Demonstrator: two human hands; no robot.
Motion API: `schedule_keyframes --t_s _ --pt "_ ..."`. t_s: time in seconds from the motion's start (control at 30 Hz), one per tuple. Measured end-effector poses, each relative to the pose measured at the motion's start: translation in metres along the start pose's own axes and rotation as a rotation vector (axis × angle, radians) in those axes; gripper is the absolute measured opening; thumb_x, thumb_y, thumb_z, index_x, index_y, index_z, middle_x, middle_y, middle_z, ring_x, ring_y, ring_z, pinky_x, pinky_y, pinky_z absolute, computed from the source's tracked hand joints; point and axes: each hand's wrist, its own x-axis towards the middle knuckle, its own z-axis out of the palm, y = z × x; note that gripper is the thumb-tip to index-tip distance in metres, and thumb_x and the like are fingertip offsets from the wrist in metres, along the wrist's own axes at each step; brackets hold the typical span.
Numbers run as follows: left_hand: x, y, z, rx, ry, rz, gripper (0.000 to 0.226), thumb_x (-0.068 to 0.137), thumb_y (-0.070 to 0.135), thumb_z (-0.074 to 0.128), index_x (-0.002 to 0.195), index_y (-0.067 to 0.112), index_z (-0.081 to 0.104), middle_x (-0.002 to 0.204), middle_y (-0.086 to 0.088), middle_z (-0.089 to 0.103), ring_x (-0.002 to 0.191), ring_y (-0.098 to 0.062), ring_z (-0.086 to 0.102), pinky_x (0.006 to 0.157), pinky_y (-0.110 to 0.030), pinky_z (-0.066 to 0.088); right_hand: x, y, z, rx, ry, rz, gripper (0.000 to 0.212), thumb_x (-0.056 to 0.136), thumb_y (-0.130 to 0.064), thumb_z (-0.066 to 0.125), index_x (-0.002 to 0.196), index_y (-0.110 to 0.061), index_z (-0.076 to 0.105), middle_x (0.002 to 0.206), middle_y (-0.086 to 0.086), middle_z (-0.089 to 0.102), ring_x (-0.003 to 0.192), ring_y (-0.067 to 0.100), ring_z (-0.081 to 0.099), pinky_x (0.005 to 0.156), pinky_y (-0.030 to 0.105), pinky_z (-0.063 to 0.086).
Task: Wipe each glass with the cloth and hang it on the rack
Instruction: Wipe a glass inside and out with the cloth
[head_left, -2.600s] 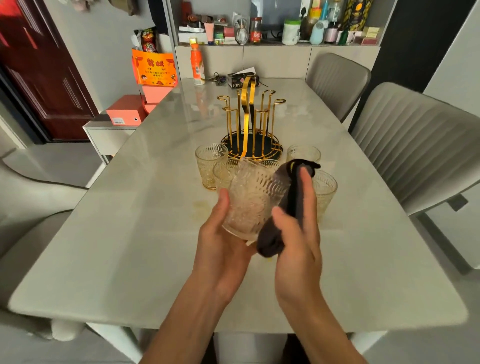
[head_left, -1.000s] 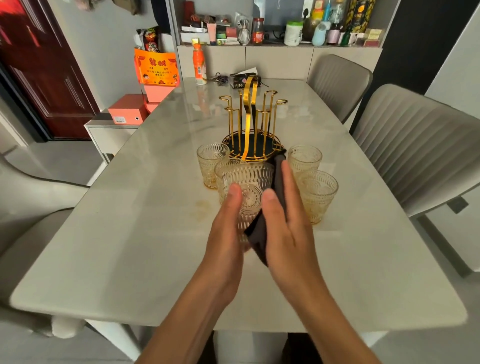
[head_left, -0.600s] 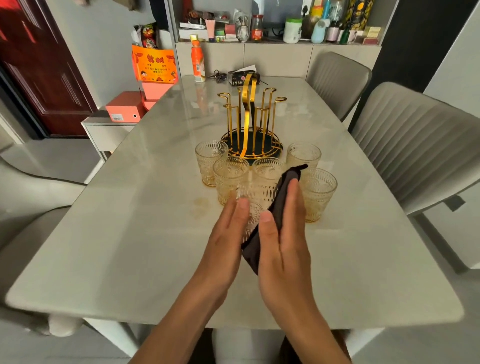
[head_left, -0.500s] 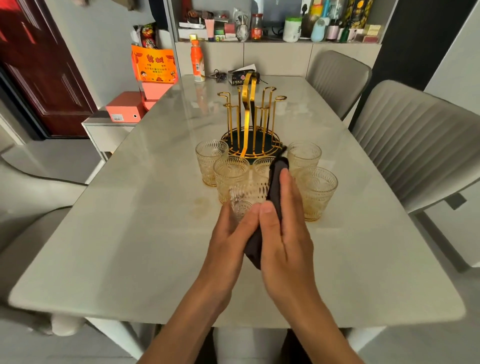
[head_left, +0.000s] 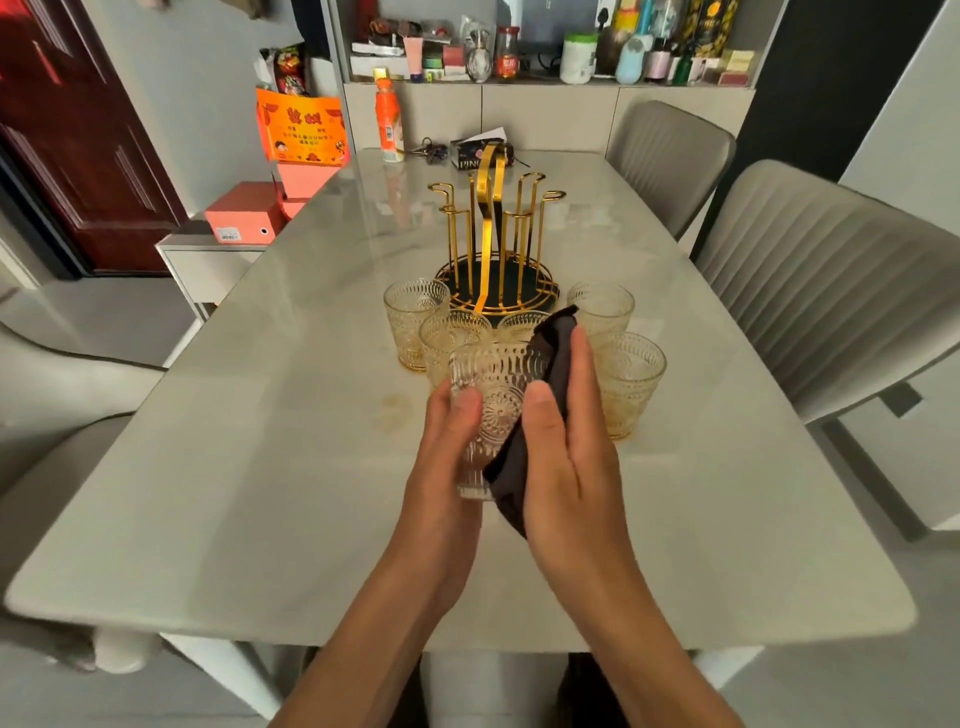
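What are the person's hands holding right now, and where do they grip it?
The left hand grips a patterned glass by its lower side wall. The right hand presses a dark cloth against the glass's other side with flat fingers.

Rack (head_left: 498, 270) mid-table (head_left: 260, 493), five glasses (head_left: 414, 322) before it, held glass (head_left: 493, 410) nearest, between both hands.
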Motion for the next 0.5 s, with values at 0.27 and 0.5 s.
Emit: schedule_keyframes --t_s 0.27,0.5 --pt "0.003 -0.001 -0.006 0.277 -0.025 0.012 0.059 0.095 0.059 0.052 0.141 0.023 0.056 0.136 0.001 0.066 0.127 -0.011 0.061 0.108 -0.035 0.046 -0.016 0.001 0.007 -0.397 0.049 -0.133 0.069 0.097 -0.063 0.017 0.156 -0.038 -0.009 0.164 -0.024 0.000 0.149 -0.009 -0.002 0.124 0.042 0.010" --pt "0.000 -0.010 -0.002 0.132 -0.010 -0.013 0.065 0.084 0.049 0.065 0.136 0.011 0.060 0.128 -0.011 0.070 0.120 -0.021 0.067 0.093 -0.033 0.055 0.000 0.009 -0.006 -0.178 -0.015 -0.145 0.055 0.101 -0.051 0.033 0.154 -0.042 0.020 0.156 -0.030 0.029 0.143 -0.012 0.024 0.122 0.042 0.027"
